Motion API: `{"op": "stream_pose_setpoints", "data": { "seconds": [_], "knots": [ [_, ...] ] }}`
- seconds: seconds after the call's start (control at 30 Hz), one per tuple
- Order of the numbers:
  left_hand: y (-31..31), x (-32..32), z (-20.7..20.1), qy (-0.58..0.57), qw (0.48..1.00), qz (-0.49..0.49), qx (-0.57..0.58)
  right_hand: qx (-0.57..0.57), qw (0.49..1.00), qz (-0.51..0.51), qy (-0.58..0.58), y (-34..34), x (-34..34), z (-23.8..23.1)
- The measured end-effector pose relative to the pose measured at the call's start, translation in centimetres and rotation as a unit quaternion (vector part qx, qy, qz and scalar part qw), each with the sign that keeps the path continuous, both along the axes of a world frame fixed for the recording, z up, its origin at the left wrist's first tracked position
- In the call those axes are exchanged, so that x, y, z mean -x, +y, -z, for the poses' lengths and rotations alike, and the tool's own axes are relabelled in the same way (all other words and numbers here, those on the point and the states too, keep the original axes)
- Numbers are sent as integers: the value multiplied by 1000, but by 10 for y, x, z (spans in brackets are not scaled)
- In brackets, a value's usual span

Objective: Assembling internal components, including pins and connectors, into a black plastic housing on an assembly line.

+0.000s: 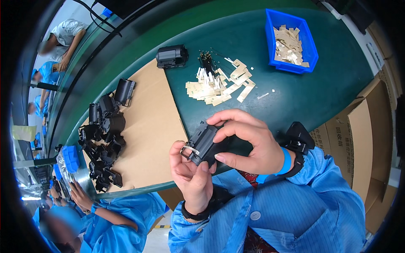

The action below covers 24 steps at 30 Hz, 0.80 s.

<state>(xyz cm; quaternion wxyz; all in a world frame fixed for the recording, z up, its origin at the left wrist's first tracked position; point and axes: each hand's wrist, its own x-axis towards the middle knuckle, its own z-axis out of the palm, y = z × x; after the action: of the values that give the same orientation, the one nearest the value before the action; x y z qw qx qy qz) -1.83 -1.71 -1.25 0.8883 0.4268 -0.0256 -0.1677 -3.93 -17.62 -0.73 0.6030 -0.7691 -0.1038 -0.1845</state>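
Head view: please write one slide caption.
Both hands hold a black housing; beige strips lie on the green tabletop.

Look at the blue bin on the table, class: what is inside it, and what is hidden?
The blue bin holds a heap of flat beige strips. Whatever lies beneath the top ones is covered and cannot be seen.

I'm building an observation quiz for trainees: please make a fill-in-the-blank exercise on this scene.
1. The left hand and right hand hold one part, coloured ____.
2. The bin of pale strips is coloured ____.
3. In the picture, the cardboard sheet lies to the ____ of the loose strip pile.
Missing words: black; blue; left.
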Motion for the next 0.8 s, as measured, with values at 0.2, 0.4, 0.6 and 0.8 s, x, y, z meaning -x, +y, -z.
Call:
{"op": "stream_pose_setpoints", "data": {
  "seconds": [0.2,0.4,0.6,0.8],
  "knots": [
    [-3,3,2,-6,999,-37,-23,-36,999,9,11,5,0,4],
    [-5,4,11,-89,994,-63,-30,80,991,67,-85,12,0,-3],
    [2,5,15,-91,995,-32,36,88,990,32,-103,15,3,-6],
    [-3,5,17,-125,990,-60,-9,96,991,67,-62,12,-1,1]
  ]
}}
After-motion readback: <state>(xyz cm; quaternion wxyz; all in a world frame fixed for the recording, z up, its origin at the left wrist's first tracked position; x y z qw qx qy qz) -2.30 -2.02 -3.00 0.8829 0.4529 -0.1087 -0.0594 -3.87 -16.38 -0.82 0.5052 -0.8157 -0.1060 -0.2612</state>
